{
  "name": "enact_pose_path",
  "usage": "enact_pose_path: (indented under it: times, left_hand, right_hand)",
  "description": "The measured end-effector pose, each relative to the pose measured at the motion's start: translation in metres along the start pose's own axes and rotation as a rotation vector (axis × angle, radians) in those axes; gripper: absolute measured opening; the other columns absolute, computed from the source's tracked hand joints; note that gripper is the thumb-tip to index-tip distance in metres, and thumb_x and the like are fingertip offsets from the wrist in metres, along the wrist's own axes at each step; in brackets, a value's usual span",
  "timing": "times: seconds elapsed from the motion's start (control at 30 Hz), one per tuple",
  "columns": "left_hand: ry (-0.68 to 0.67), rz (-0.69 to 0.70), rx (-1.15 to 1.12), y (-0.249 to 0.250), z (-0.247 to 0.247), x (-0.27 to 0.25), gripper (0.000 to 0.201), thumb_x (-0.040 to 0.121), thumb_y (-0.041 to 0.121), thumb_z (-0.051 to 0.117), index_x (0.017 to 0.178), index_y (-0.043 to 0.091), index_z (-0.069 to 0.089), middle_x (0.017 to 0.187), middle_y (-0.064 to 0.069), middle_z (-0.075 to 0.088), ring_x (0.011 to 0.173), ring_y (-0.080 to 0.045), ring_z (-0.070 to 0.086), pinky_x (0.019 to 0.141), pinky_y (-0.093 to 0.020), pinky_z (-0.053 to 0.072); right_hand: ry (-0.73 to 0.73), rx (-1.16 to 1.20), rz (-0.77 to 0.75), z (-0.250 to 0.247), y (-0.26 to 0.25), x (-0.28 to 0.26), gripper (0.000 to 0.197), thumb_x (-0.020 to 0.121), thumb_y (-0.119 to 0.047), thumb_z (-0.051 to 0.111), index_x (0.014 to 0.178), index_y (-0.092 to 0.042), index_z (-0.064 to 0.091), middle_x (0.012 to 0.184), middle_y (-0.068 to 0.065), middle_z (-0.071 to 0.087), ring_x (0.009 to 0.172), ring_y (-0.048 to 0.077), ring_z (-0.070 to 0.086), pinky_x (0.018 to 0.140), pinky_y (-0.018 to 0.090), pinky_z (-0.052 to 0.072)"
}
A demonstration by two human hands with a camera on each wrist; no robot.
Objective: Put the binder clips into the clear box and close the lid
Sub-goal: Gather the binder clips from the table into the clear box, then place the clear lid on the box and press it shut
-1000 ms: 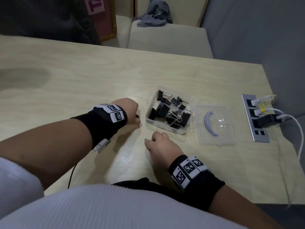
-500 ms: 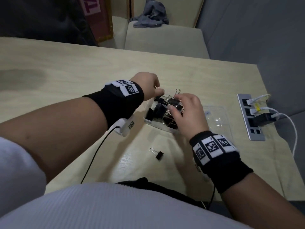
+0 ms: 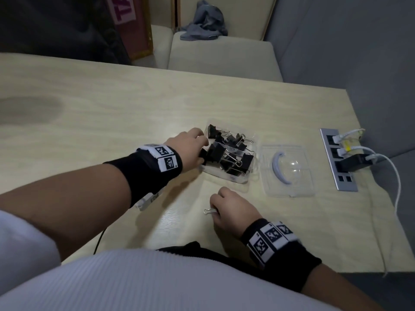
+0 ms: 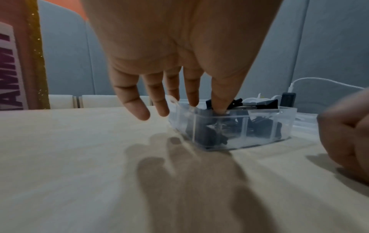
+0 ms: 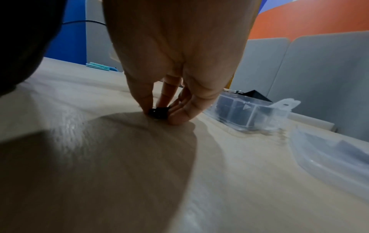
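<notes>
- Our right hand (image 3: 233, 207) pinches the last stray binder clip (image 5: 158, 112) on the table, just nearer us than the clear box (image 3: 226, 173).
- Our left hand (image 3: 190, 147), fingers straight, presses clips into that box.
- Left to do: drop this clip in, then fit the lid (image 3: 287, 171) lying beside the box.

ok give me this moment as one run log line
right hand: pinches loose binder clip on table | left hand: fingers at clear box edge | clips in box | lid: off, beside box
</notes>
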State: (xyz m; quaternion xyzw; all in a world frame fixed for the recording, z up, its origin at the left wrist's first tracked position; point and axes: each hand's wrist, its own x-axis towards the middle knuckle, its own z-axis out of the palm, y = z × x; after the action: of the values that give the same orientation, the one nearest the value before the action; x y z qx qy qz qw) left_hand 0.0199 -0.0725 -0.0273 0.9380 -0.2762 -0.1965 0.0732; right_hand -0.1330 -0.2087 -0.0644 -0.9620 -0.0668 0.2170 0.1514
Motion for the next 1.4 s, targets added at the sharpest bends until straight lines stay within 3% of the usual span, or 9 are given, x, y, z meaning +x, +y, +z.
enact_pose_path:
  times: [0.13,0.27,0.5,0.6,0.7,0.87,1.1,1.27,1.4]
  left_hand:
    - [-0.003,-0.003,-0.064,-0.003,0.001,-0.006,0.052,0.082,0.035,0.069,0.129,0.024,0.050,0.141,0.002,0.040,0.117,-0.025,0.055,0.093,-0.044,0.051]
    - [-0.039,-0.023,-0.056,-0.006,-0.001,-0.012,0.059,0.079,0.038,0.072,0.131,0.026,0.048,0.141,0.003,0.039,0.115,-0.025,0.057,0.090,-0.042,0.052]
    - [-0.079,-0.030,-0.028,-0.005,-0.004,-0.021,0.066,0.079,0.041,0.074,0.136,0.026,0.043,0.142,0.002,0.036,0.107,-0.023,0.061,0.085,-0.037,0.053]
    - [-0.086,-0.037,-0.015,-0.005,-0.006,-0.023,0.068,0.078,0.043,0.074,0.136,0.026,0.044,0.141,0.002,0.036,0.106,-0.024,0.061,0.083,-0.035,0.052]
    - [-0.095,-0.040,0.028,-0.004,-0.009,-0.023,0.069,0.075,0.047,0.075,0.134,0.027,0.045,0.137,0.001,0.039,0.106,-0.025,0.061,0.083,-0.037,0.052]
    - [-0.007,-0.015,0.196,0.011,-0.009,-0.024,0.068,0.078,0.058,0.063,0.137,0.033,0.040,0.140,-0.001,0.042,0.128,-0.026,0.043,0.100,-0.049,0.038]
    - [-0.110,0.279,0.319,0.027,0.012,-0.034,0.078,0.088,0.065,0.043,0.153,0.036,0.010,0.164,0.003,-0.002,0.151,-0.021,0.002,0.117,-0.059,0.014]
    - [-0.200,0.263,0.376,0.023,0.017,-0.037,0.083,0.088,0.067,0.041,0.154,0.034,0.001,0.164,0.004,-0.003,0.151,-0.023,0.001,0.117,-0.060,0.011]
    - [-0.105,0.287,0.402,0.029,0.014,-0.036,0.077,0.087,0.063,0.046,0.151,0.029,0.020,0.160,-0.001,0.019,0.150,-0.023,0.010,0.114,-0.062,0.015]
  right_hand:
    - [0.046,0.064,-0.059,-0.018,0.005,-0.002,0.012,0.080,-0.024,0.057,0.090,-0.017,0.054,0.097,0.003,0.049,0.083,0.023,0.052,0.070,0.041,0.051]
    - [0.296,0.144,-0.048,-0.050,0.001,-0.002,0.008,0.082,-0.023,0.057,0.090,-0.019,0.055,0.095,-0.003,0.049,0.076,0.014,0.049,0.067,0.029,0.044]
    - [0.606,0.362,0.300,-0.089,0.031,0.021,0.034,0.094,-0.036,0.050,0.124,-0.020,0.052,0.127,0.001,0.048,0.109,0.015,0.054,0.095,0.033,0.047]
    - [0.528,0.294,0.582,-0.079,0.063,0.013,0.037,0.093,-0.031,0.051,0.126,-0.016,0.050,0.132,0.010,0.046,0.119,0.028,0.048,0.099,0.042,0.041]
    - [0.261,0.123,0.776,-0.053,0.089,0.000,0.066,0.084,-0.054,0.053,0.133,-0.010,0.043,0.136,0.015,0.045,0.121,0.034,0.046,0.098,0.048,0.042]
    - [0.245,-0.079,0.741,-0.024,0.090,-0.013,0.079,0.076,-0.067,0.055,0.130,-0.011,0.045,0.135,0.010,0.046,0.123,0.030,0.042,0.095,0.046,0.040]
    - [0.276,-0.032,0.755,-0.025,0.081,-0.014,0.060,0.076,-0.054,0.057,0.118,-0.010,0.053,0.119,0.010,0.049,0.112,0.030,0.044,0.088,0.044,0.041]
    - [0.295,0.054,0.772,-0.026,0.082,-0.017,0.058,0.071,-0.050,0.060,0.114,-0.012,0.052,0.119,0.008,0.048,0.112,0.030,0.043,0.089,0.045,0.040]
    - [0.334,0.090,0.776,-0.028,0.081,-0.017,0.058,0.071,-0.051,0.061,0.113,-0.013,0.051,0.118,0.008,0.048,0.112,0.030,0.043,0.089,0.045,0.039]
